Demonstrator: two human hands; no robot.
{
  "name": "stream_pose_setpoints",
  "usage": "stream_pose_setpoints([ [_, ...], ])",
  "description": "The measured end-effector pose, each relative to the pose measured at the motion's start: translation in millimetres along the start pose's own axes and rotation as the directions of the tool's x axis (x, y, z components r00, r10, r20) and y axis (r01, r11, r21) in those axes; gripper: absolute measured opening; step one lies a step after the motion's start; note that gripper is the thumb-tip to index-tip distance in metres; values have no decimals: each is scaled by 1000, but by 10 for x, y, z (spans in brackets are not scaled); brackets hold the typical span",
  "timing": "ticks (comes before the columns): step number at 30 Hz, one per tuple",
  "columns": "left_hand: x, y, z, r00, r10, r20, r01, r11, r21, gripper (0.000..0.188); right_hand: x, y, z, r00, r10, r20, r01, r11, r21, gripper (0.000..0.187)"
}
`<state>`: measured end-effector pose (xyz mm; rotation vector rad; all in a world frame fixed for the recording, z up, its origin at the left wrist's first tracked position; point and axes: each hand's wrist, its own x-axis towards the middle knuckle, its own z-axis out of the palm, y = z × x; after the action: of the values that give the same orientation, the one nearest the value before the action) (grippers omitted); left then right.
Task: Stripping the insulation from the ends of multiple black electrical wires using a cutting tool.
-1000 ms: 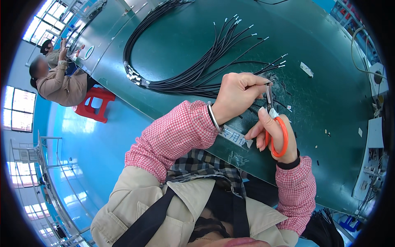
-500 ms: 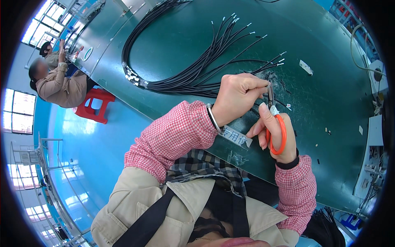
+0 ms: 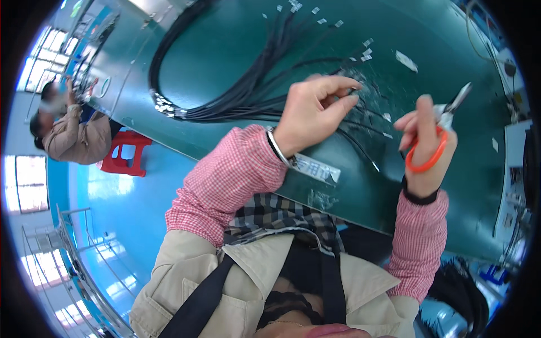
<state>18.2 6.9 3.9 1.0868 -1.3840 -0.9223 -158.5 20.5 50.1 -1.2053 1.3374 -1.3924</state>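
Orange-handled scissors (image 3: 426, 164) are looped in my right hand (image 3: 433, 149), their metal blades pointing up and to the right, away from the cables. Whitish material wraps the scissors near the pivot. My left hand (image 3: 315, 110) is over the ends of a bundle of black cables (image 3: 242, 107). Its thumb and forefinger come together around something small and dark that I cannot make out. One loose cable end (image 3: 360, 149) with a pale tip sticks out below this hand. Several other ends carry white tags or tips and fan out across the green table.
The green table (image 3: 451, 208) holds a label strip (image 3: 317, 169) near its front edge, a white scrap (image 3: 406, 61) and small cuttings. A red stool (image 3: 127, 153) stands left of it. Two people sit at the far left. More black cables (image 3: 465, 293) hang at lower right.
My right hand has drawn the scissors away to the right from my left hand's fingertips. A pale-tipped cable end now shows below my left hand. The whole view has shifted slightly.
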Motion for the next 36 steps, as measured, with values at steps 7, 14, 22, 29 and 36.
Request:
stream_pose_setpoints([
  [7,-3,-43,-19,841,296,453,-362,930,63,14,219,312,-467,984,8,-176,-19,998,-62,37],
  [14,-88,-191,131,667,424,613,-680,683,267,15,216,358,-496,997,19,-71,-19,1000,2,33],
  [22,-12,-166,79,915,309,261,-344,934,99,13,-36,274,-298,993,-112,49,117,986,-120,27],
  [29,-45,-24,70,985,-129,113,157,941,-299,12,-176,261,-213,893,-165,418,417,652,-633,12],
  [36,-23,49,34,976,-93,197,137,965,-223,13,-151,204,43,969,-206,135,231,951,-206,13],
])
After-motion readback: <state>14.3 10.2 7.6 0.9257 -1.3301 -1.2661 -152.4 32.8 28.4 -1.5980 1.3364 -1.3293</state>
